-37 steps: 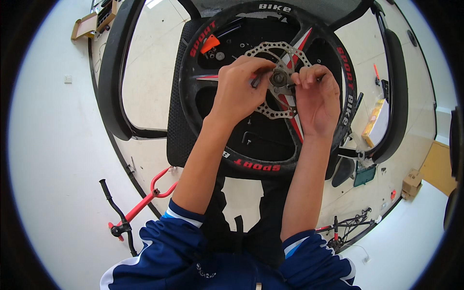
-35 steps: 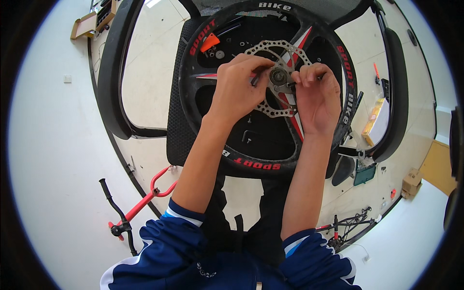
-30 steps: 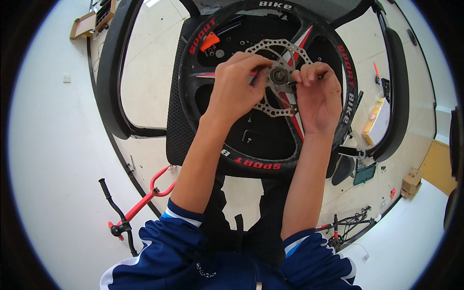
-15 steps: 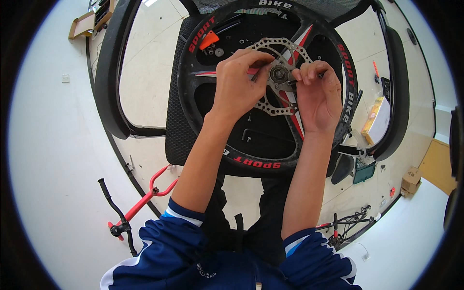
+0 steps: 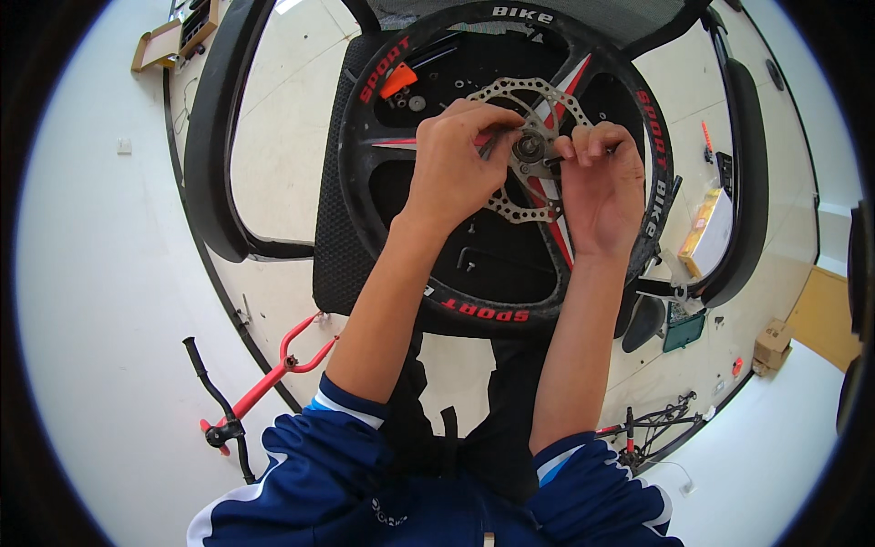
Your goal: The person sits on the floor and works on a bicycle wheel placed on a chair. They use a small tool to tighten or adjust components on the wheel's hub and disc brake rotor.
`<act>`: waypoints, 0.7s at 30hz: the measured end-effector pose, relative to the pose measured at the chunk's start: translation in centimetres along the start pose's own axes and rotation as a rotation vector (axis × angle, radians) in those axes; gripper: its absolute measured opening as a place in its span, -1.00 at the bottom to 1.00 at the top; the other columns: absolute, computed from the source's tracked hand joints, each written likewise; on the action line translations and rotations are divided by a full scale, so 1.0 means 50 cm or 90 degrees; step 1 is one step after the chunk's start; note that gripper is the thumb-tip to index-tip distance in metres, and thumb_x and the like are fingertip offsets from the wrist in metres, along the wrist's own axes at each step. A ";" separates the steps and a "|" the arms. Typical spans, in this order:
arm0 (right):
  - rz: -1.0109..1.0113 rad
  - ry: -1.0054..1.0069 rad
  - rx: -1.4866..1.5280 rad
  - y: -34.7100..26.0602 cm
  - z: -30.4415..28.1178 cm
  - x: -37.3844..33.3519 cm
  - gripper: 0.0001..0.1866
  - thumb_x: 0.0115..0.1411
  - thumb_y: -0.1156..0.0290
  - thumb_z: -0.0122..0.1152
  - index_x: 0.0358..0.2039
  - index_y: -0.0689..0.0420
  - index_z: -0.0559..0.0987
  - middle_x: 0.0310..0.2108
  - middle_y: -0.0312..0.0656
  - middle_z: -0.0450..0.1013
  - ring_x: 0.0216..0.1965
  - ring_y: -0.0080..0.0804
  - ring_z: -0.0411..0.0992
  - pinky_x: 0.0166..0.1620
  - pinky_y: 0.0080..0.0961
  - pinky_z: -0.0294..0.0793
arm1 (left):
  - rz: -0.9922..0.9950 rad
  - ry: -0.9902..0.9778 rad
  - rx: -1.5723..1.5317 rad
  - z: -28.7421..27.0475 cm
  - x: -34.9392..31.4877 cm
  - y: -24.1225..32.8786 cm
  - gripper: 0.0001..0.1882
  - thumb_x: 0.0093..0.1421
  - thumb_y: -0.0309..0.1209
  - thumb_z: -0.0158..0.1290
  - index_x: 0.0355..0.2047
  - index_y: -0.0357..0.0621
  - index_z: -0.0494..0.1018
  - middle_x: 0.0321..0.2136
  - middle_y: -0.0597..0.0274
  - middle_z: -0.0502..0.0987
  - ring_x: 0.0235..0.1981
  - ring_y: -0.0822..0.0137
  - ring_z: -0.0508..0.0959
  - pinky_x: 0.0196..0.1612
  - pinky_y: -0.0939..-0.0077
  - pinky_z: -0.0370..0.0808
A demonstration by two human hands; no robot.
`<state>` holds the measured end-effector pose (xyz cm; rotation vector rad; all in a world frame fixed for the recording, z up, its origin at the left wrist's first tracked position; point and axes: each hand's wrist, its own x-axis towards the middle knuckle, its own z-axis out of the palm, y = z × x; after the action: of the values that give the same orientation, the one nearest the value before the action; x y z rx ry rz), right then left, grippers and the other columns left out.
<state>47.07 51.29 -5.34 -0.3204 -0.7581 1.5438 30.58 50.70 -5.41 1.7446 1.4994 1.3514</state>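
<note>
A black bicycle wheel with red and white spoke accents lies flat on a chair seat. A silver disc brake rotor sits on its hub. My left hand is closed in a pinch at the hub's left side, and what its fingertips hold is mostly hidden. On the hub's right, my right hand has its fingers curled in. A small dark piece shows at those fingertips beside the rotor's centre, too small to name. Below the rotor, an L-shaped hex key and a small bolt lie within the wheel's opening.
An orange piece and several washers lie among the spokes at upper left. Chair armrests flank the wheel. A red bicycle frame stands at lower left. On the floor at right are a yellow-white box and a green tray.
Both hands stay at the hub in nearly the same grip. The wheel and rotor appear shifted very slightly to the right and down in view.
</note>
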 end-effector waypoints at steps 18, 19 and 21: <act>-0.026 -0.057 0.022 0.016 0.032 0.069 -0.78 0.36 0.33 0.18 -0.24 0.26 0.54 -0.39 -0.25 0.39 -0.30 -0.47 0.29 -0.09 -0.40 0.32 | 0.016 -0.021 0.059 -0.011 0.001 -0.009 -0.77 -0.01 -0.56 0.25 -0.29 -0.09 0.70 -0.38 0.17 0.55 -0.26 0.16 0.50 -0.14 0.36 0.45; -0.013 -0.067 0.004 0.024 0.036 0.074 -0.78 0.36 0.34 0.18 -0.23 0.27 0.55 -0.40 -0.24 0.40 -0.30 -0.46 0.30 -0.10 -0.40 0.33 | 0.019 -0.022 0.055 -0.013 0.002 -0.011 -0.77 -0.01 -0.57 0.25 -0.29 -0.09 0.70 -0.38 0.17 0.55 -0.26 0.16 0.50 -0.14 0.35 0.45; 0.016 -0.089 0.008 0.034 0.035 0.082 -0.79 0.35 0.40 0.18 -0.20 0.32 0.60 -0.40 -0.21 0.44 -0.32 -0.45 0.34 -0.11 -0.41 0.36 | 0.026 -0.014 0.045 -0.012 0.002 -0.013 -0.77 0.00 -0.57 0.24 -0.29 -0.09 0.70 -0.37 0.17 0.56 -0.26 0.15 0.50 -0.14 0.35 0.45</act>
<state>44.09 54.81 -4.17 -0.2149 -0.8565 1.6056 29.75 50.83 -5.66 1.8368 1.5238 1.3094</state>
